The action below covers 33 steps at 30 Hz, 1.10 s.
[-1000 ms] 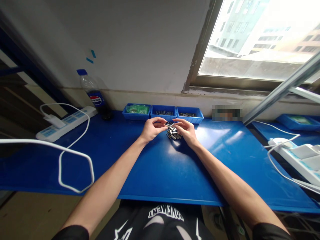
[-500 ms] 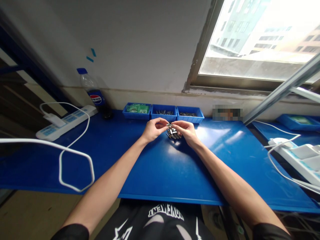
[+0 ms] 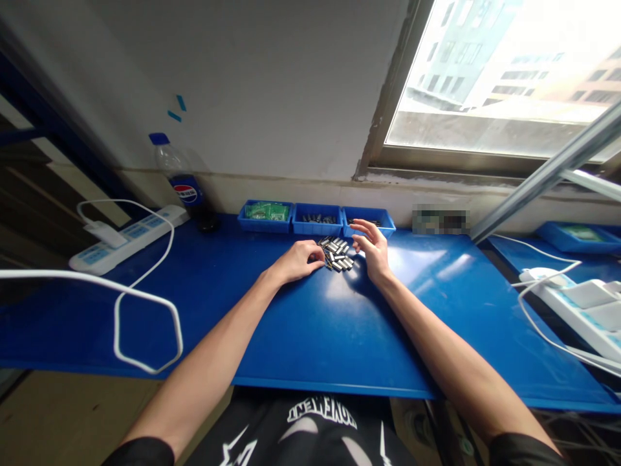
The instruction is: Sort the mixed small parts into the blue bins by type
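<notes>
Broadly, a blue table (image 3: 310, 323) runs under a window, with a white power strip (image 3: 129, 236) and its looping cable (image 3: 145, 304) at the left and a cola bottle (image 3: 187, 188) by the wall. Three blue bins stand side by side at the back: one with green parts (image 3: 265, 217), a middle one (image 3: 317, 220) and a right one (image 3: 383, 230) with dark small parts. Just in front of them the left hand (image 3: 295, 261) lies palm down, fingers curled against the left edge of a heap of small metal pieces (image 3: 337, 254); whether it pinches one I cannot tell. The right hand (image 3: 372, 249) hangs just right of the heap, fingers spread and holding nothing. As far as I can judge, the pieces are unsorted, all loose on the table and none lined up. They are short oblongs lying flat, their long axes pointing in mixed directions; which end is which is too small to tell.
</notes>
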Each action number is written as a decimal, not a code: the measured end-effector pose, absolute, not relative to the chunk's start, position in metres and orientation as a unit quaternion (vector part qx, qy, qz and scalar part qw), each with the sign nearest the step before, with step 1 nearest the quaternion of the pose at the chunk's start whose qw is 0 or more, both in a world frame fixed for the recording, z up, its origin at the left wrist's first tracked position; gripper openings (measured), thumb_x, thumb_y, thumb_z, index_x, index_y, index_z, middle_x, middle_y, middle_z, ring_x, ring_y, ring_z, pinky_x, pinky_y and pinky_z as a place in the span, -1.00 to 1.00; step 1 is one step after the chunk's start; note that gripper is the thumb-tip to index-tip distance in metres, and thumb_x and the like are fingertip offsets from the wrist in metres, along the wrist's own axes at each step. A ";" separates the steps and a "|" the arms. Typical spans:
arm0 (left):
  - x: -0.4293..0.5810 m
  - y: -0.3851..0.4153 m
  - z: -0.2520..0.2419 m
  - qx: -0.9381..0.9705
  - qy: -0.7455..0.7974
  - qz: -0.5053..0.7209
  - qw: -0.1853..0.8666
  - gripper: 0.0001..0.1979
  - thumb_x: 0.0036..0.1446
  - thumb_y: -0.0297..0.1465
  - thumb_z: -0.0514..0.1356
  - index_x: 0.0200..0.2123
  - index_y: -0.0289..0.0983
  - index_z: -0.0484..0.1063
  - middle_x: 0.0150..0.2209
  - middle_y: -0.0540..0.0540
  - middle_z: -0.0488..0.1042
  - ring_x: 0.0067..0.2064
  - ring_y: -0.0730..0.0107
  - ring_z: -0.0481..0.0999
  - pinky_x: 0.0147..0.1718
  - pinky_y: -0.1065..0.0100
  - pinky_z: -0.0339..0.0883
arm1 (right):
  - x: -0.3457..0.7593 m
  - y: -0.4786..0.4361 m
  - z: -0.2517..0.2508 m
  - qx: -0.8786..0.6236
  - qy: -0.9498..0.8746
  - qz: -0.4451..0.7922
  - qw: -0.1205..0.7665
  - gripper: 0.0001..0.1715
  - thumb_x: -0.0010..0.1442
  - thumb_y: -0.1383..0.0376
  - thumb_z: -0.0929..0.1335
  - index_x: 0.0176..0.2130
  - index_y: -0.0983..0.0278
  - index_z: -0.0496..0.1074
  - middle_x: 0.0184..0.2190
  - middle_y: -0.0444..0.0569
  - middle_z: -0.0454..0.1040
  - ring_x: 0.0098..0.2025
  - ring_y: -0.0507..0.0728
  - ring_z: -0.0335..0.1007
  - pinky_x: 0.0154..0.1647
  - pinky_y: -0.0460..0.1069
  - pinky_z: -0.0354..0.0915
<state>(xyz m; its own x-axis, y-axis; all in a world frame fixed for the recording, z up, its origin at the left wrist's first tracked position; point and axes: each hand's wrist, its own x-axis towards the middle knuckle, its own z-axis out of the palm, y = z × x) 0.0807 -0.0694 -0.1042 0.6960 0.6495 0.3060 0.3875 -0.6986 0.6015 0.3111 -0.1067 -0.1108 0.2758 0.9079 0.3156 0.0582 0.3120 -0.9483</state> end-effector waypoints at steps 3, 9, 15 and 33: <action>0.080 -0.069 -0.102 0.889 0.293 0.231 0.265 -0.90 0.22 -0.39 0.27 -0.30 -0.29 0.57 -0.26 -0.13 0.54 -0.26 0.30 0.53 -0.23 0.32 0.38 | 0.309 -0.107 -0.113 -0.477 -0.497 0.345 0.638 -0.52 0.08 0.18 0.44 0.01 0.19 0.52 -0.07 0.01 0.61 -0.44 0.05 0.35 -0.42 0.00 0.30; 0.079 -0.071 -0.099 0.856 0.292 0.248 0.346 -0.84 0.28 -0.29 0.24 -0.27 -0.27 0.51 -0.28 -0.09 0.58 -0.25 0.29 0.54 -0.20 0.30 0.39 | 0.306 -0.108 -0.113 -0.473 -0.507 0.355 0.627 -0.63 0.08 0.20 0.43 -0.08 0.20 0.54 -0.26 -0.05 0.61 -0.51 0.04 0.25 -0.45 -0.01 0.23; 0.092 -0.070 -0.109 0.720 0.295 0.386 0.496 -0.69 0.07 -0.22 0.43 -0.23 -0.30 0.52 -0.26 -0.11 0.63 -0.24 0.30 0.62 -0.15 0.29 0.49 | 0.304 -0.111 -0.109 -0.472 -0.528 0.356 0.609 -0.69 0.10 0.20 0.42 -0.12 0.21 0.57 -0.43 -0.12 0.57 -0.49 0.06 0.27 -0.41 -0.01 0.24; 0.093 -0.064 -0.113 0.654 0.299 0.464 0.518 -0.54 -0.13 -0.19 0.54 -0.24 -0.34 0.54 -0.28 -0.15 0.66 -0.23 0.26 0.67 -0.15 0.25 0.55 | 0.292 -0.120 -0.103 -0.444 -0.583 0.427 0.529 -0.57 0.02 0.01 0.59 -0.21 0.23 0.67 -0.29 0.01 0.69 -0.33 0.18 0.59 -0.28 0.06 0.46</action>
<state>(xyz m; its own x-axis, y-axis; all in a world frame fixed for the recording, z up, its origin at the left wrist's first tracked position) 0.0928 -0.0639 -0.1125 0.3909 0.8714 0.2965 -0.0893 -0.2847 0.9544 0.2916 -0.1200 -0.1030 -0.0449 0.9704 0.2375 0.0657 0.2401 -0.9685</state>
